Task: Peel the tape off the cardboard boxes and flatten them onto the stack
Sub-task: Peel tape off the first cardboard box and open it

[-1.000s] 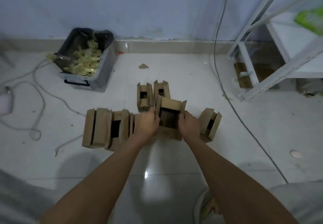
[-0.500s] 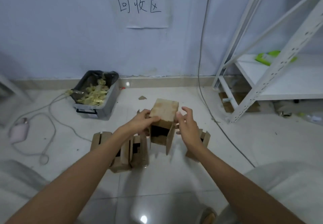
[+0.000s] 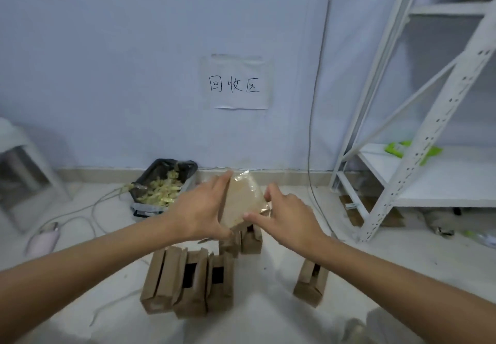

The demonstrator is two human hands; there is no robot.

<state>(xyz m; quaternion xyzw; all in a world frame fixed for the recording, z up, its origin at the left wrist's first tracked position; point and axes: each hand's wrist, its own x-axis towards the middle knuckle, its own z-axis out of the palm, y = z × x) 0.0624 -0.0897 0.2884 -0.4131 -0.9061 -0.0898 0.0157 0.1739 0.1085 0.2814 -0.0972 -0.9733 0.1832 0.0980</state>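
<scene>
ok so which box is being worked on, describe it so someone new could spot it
Start at the paper sign on the wall and drop straight down to the two hands. The box is held up between the left hand and right hand, above the floor. Unlike the other boxes, which stand on the floor, it is raised and its face shines with clear tape.
</scene>
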